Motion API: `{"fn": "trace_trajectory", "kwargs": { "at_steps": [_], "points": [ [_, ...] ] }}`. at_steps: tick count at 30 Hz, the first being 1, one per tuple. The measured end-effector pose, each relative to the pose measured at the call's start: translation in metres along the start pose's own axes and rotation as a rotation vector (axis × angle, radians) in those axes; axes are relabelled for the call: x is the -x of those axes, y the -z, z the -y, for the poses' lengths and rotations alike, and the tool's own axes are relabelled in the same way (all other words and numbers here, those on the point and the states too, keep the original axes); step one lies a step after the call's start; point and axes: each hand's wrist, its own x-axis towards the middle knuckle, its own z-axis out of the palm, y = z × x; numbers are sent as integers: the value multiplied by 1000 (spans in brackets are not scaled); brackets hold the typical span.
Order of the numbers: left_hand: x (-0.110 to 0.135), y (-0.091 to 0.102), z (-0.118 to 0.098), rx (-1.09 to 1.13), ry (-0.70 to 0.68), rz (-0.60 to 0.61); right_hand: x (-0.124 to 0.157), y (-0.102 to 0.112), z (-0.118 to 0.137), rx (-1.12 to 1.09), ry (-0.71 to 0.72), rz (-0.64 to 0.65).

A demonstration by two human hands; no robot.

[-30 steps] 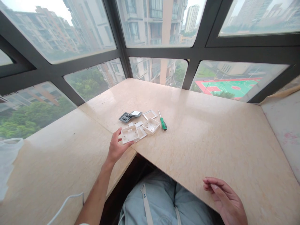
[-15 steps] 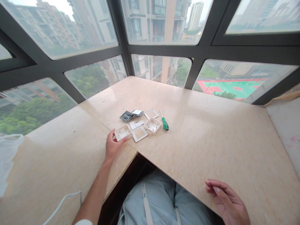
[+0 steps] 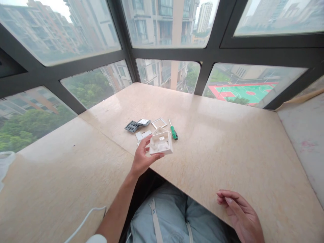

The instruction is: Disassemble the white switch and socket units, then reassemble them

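Observation:
My left hand (image 3: 144,156) holds a white square mounting box (image 3: 169,146), raised and tilted so its hollow inside faces me. Thumb below and fingers at the left side grip it. Behind it, a second white box (image 3: 159,129) is mostly hidden. Around these lie a white frame (image 3: 163,120), white cover pieces (image 3: 140,135), a grey-backed panel (image 3: 131,126), another panel showing a white face (image 3: 144,122), and a green-handled screwdriver (image 3: 174,133). My right hand (image 3: 240,211) rests near the counter's front edge, fingers curled together with the thumb against them; nothing shows in it.
The beige counter (image 3: 215,148) meets in a corner under dark window frames (image 3: 164,53). A white cable (image 3: 84,220) runs beside my left forearm. A whitish bag (image 3: 5,163) is at the far left. My legs (image 3: 169,216) fill the gap below the counter edge.
My left hand has lifted the white box from the counter and carried it right, in front of the other parts. My right hand keeps its pose. The view has shifted slightly.

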Motion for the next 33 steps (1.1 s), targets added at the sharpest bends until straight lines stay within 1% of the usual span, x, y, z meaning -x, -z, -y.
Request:
{"fn": "trace_trajectory", "kwargs": {
  "at_steps": [5,9,11,14,15,17,19,22,26,33],
  "points": [
    [0,-47,-4,40,-38,226,-2,1,-4,-14,43,22],
    [2,-89,0,63,-28,398,-2,-2,-6,-32,70,44],
    [4,-109,4,62,-29,506,-2,-4,-7,-45,91,55],
    [9,-138,12,50,-85,677,-2,-7,-7,-72,125,80],
    [11,-146,15,44,-111,716,-2,-7,-7,-88,135,81],
    [16,-160,20,26,-160,749,-2,-8,-7,-129,151,66],
    [20,-170,24,-9,-209,748,-2,-9,-7,-174,165,27],
    [25,-178,28,-77,-287,731,-2,-10,-6,-228,173,-18],
    [30,-181,29,-149,-339,699,-2,-10,-4,-258,155,-21],
    [33,-182,32,-252,-353,718,-2,-11,-2,-239,151,-38]
  ]
}}
